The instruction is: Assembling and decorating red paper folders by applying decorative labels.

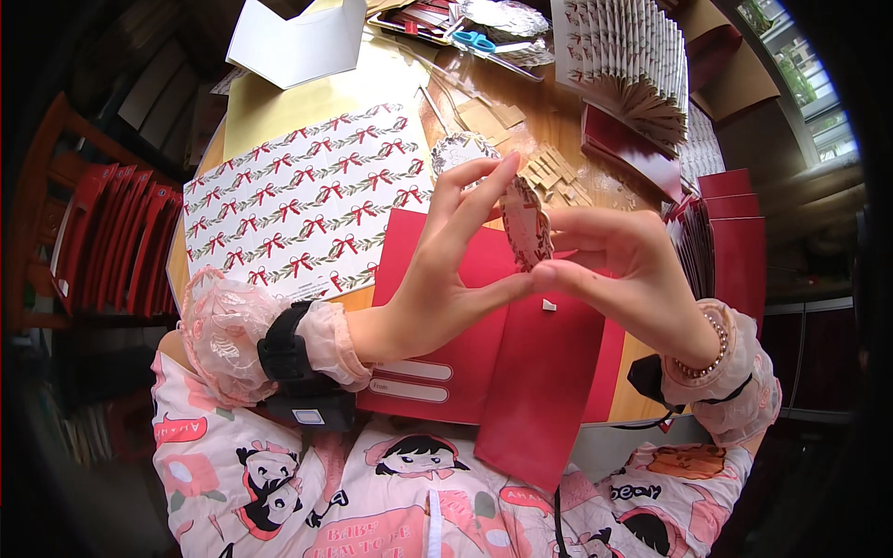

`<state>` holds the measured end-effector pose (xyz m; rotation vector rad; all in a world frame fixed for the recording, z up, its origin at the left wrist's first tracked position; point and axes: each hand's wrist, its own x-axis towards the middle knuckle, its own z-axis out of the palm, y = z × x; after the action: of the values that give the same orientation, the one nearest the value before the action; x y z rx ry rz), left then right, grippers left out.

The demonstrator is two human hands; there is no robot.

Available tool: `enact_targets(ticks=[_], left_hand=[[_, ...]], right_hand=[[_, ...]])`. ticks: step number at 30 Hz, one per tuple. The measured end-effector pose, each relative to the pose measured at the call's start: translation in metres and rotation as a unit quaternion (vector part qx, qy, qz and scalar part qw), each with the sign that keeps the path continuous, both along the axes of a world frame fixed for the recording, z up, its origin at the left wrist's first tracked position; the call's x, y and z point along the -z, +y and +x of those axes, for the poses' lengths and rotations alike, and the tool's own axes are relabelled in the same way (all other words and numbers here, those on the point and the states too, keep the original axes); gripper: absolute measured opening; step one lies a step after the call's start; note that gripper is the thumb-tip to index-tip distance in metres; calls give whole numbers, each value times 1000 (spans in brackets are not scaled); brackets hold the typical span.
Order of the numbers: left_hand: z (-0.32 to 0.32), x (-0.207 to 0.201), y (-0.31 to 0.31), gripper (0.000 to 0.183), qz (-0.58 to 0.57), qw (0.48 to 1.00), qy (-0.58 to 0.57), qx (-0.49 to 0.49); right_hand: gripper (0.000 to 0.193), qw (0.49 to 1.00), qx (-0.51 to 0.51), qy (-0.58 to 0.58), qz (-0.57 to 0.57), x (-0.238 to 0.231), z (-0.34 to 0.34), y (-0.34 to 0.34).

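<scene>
Landmark: red folder (pixel 544 372), lying at the near edge of the bench (pixel 549 113), its flap hanging past the edge. Small patterned paper piece (pixel 526 223) with scalloped edging is held up over the red folder's far part, on edge. Left hand (pixel 433 260): fingers grasping the piece, index at the top, thumb at the bottom. Right hand (pixel 623 265): fingers grasping the same piece along its right side, thumb at the lower end. Bow-print sheet (pixel 298 200) left of the red folder; kraft paper strips (pixel 553 177) beyond it; pleated paper fan (pixel 619 70) beyond it to the right; blue-handled scissors (pixel 474 41) well beyond it.
</scene>
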<state>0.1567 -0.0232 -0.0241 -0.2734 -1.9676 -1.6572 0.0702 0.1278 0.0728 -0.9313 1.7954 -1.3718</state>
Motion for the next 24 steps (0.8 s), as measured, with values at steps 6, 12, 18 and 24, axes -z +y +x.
enact_targets(ticks=[6,12,18,24], left_hand=[[-1,0,1,88,-5,1000,-10,9],[3,-8,3,86,17,999,-39,28],[2,-9,2,85,57,994,-64,63],[3,-11,2,84,61,992,-92,63]], right_hand=[[28,997,-3,-71,1,3,-10,6],[30,999,-6,-46,-8,3,-11,5],[30,1000,-4,-23,1,7,-14,4],[25,997,-2,-80,6,6,-14,8]])
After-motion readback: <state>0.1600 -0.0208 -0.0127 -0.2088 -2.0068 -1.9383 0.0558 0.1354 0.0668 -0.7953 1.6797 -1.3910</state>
